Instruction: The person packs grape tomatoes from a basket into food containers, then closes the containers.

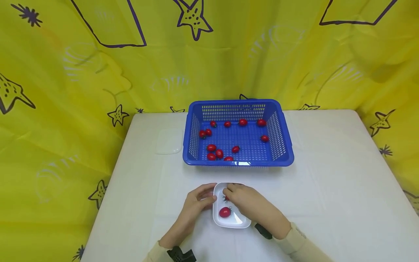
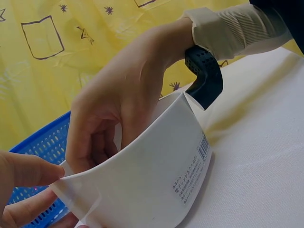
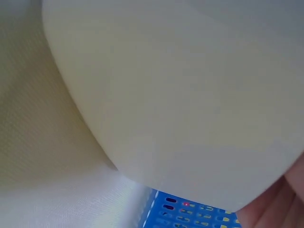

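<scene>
A white container (image 1: 218, 222) with rounded corners stands on the table before me. My left hand (image 1: 195, 204) holds its left side, the thumb at the rim; in the left wrist view the container's wall (image 2: 137, 190) carries a printed label. My right hand (image 1: 247, 202) reaches inside with curled fingers and grips a cherry tomato (image 1: 226, 198), mostly hidden under the fingertips. Another cherry tomato (image 1: 224, 212), red with a green stem, lies in the container nearer to me. The container's pale side (image 3: 166, 109) fills most of the right wrist view.
Behind the container is a blue plastic basket (image 1: 238, 163), with several cherry tomatoes (image 1: 219, 154) scattered on its floor. A clear lid (image 1: 168, 142) lies left of the basket. White cloth (image 1: 327, 174) covers the table, and a yellow patterned curtain (image 1: 229, 69) hangs behind it.
</scene>
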A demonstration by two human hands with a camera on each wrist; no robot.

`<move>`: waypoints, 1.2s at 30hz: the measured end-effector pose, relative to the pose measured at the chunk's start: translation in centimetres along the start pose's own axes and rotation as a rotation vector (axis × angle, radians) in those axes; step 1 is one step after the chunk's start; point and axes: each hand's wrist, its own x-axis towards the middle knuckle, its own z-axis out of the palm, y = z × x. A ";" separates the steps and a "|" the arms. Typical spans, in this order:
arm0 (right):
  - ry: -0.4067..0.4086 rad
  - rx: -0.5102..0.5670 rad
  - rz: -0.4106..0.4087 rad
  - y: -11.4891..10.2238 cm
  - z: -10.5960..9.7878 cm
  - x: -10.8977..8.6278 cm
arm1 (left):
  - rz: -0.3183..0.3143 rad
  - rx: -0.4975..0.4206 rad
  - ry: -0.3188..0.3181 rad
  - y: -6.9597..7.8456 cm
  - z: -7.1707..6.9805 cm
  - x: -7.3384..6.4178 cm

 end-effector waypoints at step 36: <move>-0.067 0.599 0.010 7.6 -10.2 2.2 | -0.029 -0.005 0.010 0.0 0.0 -0.3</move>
